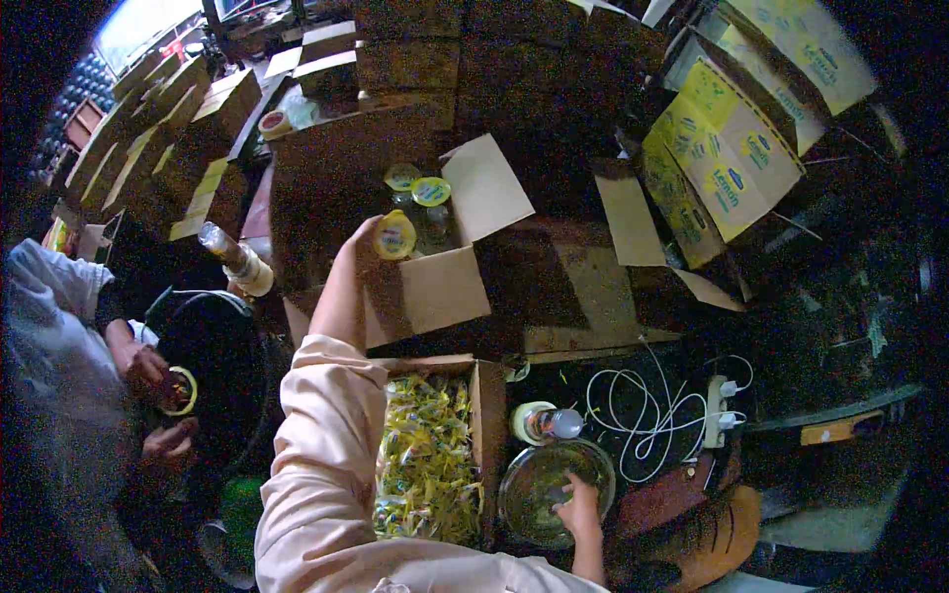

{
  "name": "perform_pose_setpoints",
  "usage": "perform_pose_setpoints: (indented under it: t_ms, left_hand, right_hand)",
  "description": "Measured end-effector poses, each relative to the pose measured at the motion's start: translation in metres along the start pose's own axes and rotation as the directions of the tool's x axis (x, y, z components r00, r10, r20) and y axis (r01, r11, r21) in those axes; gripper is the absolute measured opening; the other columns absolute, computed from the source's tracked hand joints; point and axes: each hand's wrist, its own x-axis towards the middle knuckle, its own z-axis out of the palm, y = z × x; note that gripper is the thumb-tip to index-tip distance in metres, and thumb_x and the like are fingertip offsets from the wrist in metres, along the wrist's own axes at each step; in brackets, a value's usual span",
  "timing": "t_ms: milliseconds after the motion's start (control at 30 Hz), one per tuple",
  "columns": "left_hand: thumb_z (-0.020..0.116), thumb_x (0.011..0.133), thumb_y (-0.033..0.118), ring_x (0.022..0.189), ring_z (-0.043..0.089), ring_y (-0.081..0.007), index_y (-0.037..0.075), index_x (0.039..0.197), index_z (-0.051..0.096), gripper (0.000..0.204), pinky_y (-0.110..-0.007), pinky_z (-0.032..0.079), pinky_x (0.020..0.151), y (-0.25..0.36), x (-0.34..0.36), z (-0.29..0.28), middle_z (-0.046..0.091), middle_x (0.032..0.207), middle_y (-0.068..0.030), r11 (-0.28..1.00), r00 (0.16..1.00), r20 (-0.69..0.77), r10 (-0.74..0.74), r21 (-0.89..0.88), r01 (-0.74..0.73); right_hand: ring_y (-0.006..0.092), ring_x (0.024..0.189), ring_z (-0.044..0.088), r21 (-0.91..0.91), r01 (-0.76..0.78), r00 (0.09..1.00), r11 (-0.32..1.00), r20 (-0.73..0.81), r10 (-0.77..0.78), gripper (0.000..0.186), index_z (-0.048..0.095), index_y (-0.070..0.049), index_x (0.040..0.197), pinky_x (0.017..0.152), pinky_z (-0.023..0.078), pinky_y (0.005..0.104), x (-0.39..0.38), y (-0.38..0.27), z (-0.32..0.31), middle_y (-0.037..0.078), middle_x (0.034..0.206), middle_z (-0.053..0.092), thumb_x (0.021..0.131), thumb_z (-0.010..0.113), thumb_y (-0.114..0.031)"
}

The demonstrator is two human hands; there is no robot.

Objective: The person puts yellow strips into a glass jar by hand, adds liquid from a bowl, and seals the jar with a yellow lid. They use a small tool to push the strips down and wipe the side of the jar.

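The left hand (364,240) grips a yellow-lidded jar (394,235) over the open carton (425,287), likely light, rigid and slick, best held around its lid, while the right hand (580,504), below the carton, rests fingers-down in a glass bowl (534,474).

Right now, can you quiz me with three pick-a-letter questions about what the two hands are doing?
1. Where is the left hand?
A at the open box
B on the cable
C in the bowl

2. What colour is the lid of the jar it holds?
A red
B yellow
C black

3. What is the right hand doing?
A holding the spray bottle
B touching the glass bowl
C gripping tape

Answers: A, it reaches up to the cardboard box; B, the lid shows yellow; B, the fingers rest on the bowl's rim.
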Motion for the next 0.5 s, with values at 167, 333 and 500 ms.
perform_pose_setpoints:
  t_ms: [167,333,500]
  left_hand:
    - [0.036,0.081,0.041,0.082,0.054,-0.0300,0.008,0.104,0.048,0.042,-0.048,0.045,0.069,0.014,-0.083,0.055,0.053,0.099,-0.0135,0.927,0.946,0.010,0.325,-0.200,-0.317]
    - [0.048,0.078,0.041,0.098,0.049,-0.0292,0.003,0.109,0.046,0.049,-0.046,0.041,0.084,-0.005,-0.177,0.108,0.050,0.108,-0.0136,0.663,0.674,0.098,0.732,-0.331,-0.672]
    - [0.056,0.073,0.030,0.106,0.039,-0.0330,0.006,0.110,0.047,0.045,-0.050,0.031,0.092,-0.066,-0.283,0.131,0.046,0.112,-0.0150,0.517,0.743,0.256,0.618,-0.844,-0.140]
  right_hand:
    - [0.0183,0.061,0.057,0.021,0.130,0.984,0.991,-0.123,-0.127,0.070,0.045,-0.004,0.116,0.059,0.047,0.0297,-0.006,-0.022,-0.018,0.011,0.083,0.060,0.051,0.072,-0.002]
    - [0.0180,0.060,0.056,0.107,0.214,0.950,0.971,-0.256,-0.181,0.060,0.047,-0.002,0.112,0.058,0.048,0.0309,0.010,0.026,0.024,0.012,0.083,0.059,0.056,0.067,0.001]
    - [0.0140,0.063,0.056,0.185,0.370,0.910,0.911,-0.269,-0.315,0.068,0.038,-0.003,0.120,0.057,0.047,0.0284,-0.013,-0.026,-0.031,0.008,0.076,0.057,0.058,0.065,0.005]
